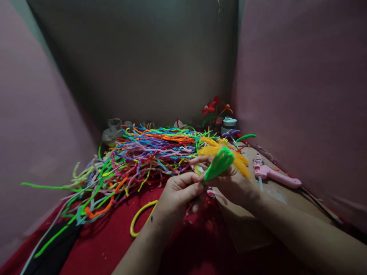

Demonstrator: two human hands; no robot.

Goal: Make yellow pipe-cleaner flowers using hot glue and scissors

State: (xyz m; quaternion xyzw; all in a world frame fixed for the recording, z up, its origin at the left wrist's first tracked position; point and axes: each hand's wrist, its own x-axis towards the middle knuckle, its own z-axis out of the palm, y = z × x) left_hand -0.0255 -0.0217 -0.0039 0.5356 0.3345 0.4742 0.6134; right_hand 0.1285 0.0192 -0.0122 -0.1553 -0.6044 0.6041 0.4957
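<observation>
Near the middle, my left hand [183, 191] pinches the narrow lower end of a green fuzzy leaf [220, 162] between thumb and fingertips. The leaf tilts up to the right. Behind it is an orange-yellow fuzzy flower [241, 164] with a yellow centre. My right hand [229, 183] is bent round just below the flower, close to my left fingertips. The leaf hides part of this hand and the flower's stem, so its exact grip cannot be made out.
A big heap of coloured pipe cleaners [160, 149] spreads behind and left. On cardboard [246, 229] at right lies a pink glue gun [278, 176]. A yellow ring-shaped piece [134, 221] rests on red cloth [100, 248]. Red flowers [209, 109] and a lidded bottle [229, 124] stand behind.
</observation>
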